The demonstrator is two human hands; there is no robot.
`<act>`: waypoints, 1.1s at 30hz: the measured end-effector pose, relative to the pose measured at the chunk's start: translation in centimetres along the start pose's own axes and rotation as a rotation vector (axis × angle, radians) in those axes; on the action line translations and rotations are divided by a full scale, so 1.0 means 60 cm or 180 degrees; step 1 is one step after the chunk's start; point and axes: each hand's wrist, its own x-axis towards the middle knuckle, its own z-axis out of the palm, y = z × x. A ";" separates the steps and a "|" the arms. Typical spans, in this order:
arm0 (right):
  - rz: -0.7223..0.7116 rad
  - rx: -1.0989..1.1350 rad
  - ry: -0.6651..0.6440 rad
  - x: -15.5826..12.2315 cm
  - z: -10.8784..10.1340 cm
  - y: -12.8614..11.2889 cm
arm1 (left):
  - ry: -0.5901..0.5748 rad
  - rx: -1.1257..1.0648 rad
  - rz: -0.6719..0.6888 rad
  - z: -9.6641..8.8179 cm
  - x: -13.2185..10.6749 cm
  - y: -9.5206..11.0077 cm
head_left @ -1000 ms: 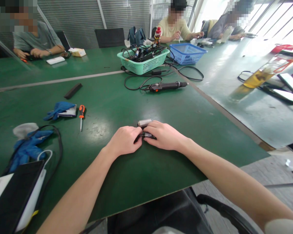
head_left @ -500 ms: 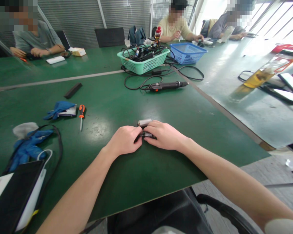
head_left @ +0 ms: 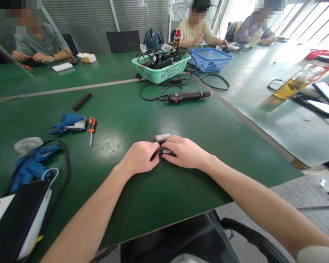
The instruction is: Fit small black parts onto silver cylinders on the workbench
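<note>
Both my hands meet over the green table (head_left: 164, 197). My left hand (head_left: 141, 157) is closed, its fingers curled round the left end of a small dark part with a silvery section (head_left: 166, 151). From the other side my right hand (head_left: 189, 151) grips the same part between thumb and fingers. Just beyond the fingertips shows a silver cylinder (head_left: 162, 137); whether it is joined to the dark part I cannot tell. Most of the part is hidden by my fingers. To the left lies an orange-and-black screwdriver (head_left: 91, 128), apart from my hands.
Ahead lie a corded electric screwdriver (head_left: 189, 96), a green basket (head_left: 161, 75) full of tools and a blue basket (head_left: 212, 62). Blue gloves (head_left: 70, 122), a dark block (head_left: 82, 101) and a phone-like device (head_left: 19, 215) are leftward. A bottle (head_left: 293, 86) stands right. Several people sit opposite.
</note>
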 end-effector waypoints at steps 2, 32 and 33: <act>-0.0010 -0.0026 0.0002 0.000 0.000 0.000 | -0.0004 -0.0030 -0.0001 0.000 0.000 0.000; -0.0011 -0.0041 -0.0047 -0.001 0.000 0.001 | -0.0038 0.0002 -0.0024 0.000 0.000 0.000; -0.0010 -0.0046 -0.0045 -0.001 0.001 0.002 | -0.0040 -0.0007 -0.0019 0.000 0.000 0.000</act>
